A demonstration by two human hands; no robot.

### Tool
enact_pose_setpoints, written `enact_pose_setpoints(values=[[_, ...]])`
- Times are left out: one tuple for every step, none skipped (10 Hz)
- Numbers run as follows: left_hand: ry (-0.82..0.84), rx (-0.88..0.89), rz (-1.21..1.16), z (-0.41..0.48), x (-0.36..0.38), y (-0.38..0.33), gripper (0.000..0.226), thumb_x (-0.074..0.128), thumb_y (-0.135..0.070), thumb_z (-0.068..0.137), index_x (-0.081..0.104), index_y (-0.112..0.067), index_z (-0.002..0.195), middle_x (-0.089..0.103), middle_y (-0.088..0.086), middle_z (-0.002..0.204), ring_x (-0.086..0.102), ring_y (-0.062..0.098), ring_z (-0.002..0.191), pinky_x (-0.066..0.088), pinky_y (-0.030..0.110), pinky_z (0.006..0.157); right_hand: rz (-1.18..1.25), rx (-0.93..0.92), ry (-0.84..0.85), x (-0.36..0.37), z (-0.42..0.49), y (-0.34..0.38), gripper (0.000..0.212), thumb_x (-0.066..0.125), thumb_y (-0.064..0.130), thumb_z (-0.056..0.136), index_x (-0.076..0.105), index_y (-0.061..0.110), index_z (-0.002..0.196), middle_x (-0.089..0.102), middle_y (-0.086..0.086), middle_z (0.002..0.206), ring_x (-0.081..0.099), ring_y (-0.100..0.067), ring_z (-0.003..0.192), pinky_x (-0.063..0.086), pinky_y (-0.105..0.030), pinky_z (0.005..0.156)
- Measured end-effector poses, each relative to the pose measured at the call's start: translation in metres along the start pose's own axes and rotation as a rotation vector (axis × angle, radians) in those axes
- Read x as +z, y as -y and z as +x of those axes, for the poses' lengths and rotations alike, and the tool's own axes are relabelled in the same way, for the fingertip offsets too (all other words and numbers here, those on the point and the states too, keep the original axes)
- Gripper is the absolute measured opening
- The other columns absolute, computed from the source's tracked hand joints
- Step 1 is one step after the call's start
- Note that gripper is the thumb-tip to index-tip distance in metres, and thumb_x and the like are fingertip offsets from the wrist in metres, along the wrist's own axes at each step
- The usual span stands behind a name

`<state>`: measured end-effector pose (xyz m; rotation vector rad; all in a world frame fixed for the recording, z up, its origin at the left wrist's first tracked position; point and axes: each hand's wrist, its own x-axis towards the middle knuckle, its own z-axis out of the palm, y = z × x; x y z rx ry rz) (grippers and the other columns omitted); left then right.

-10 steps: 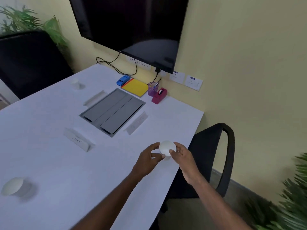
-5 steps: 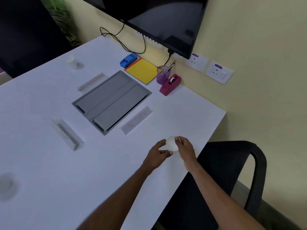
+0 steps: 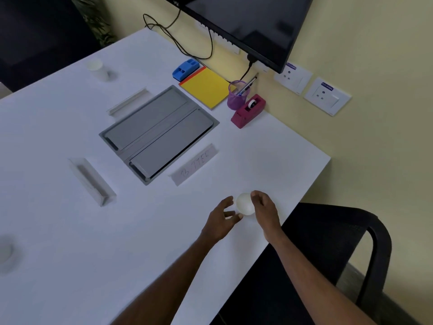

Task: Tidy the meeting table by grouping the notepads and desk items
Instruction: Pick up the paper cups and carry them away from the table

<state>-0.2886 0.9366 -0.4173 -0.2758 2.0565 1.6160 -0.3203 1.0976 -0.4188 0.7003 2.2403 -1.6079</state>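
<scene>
A small white paper cup stands near the right edge of the white table. My right hand wraps its right side. My left hand is just left of the cup with fingers spread, one fingertip near its base. At the back by the wall sit a yellow notepad, a blue desk item, a purple pen holder with pens, and a red tape dispenser.
A grey cable box is set into the table's middle. White name cards lie around it. Another paper cup stands far left, a blurred one at the left edge. A black chair is at right.
Both hands held the cup between them before. Now my left hand has spread its fingers and drawn slightly off the cup, while the right hand stays on it.
</scene>
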Motion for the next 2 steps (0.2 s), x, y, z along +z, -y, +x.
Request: enact_pose_setpoints(values=[[-0.044, 0.006, 0.026, -0.007, -0.012, 0.001, 0.071, 0.074, -0.030, 0.090, 0.039, -0.018, 0.152, 0.046, -0.001, 0.153, 0.057, 0.016, 0.125, 0.049, 0.006, 0.076, -0.062, -0.017, -0.029, -0.005, -0.005, 0.008, 0.033, 0.048, 0.042, 0.102, 0.058, 0.024, 0.128, 0.061, 0.005, 0.127, 0.055, -0.019, 0.122, 0.044, -0.030, 0.094], [-0.077, 0.053, 0.035, -0.019, -0.016, 0.010, 0.067, 0.073, -0.031, 0.091, 0.041, -0.021, 0.150, 0.047, -0.003, 0.153, 0.053, 0.020, 0.133, 0.050, 0.016, 0.093, -0.141, -0.098, -0.083, -0.006, -0.012, 0.009, 0.042, 0.045, 0.044, 0.103, 0.055, 0.019, 0.135, 0.058, 0.001, 0.137, 0.051, -0.021, 0.130, 0.044, -0.033, 0.103]])
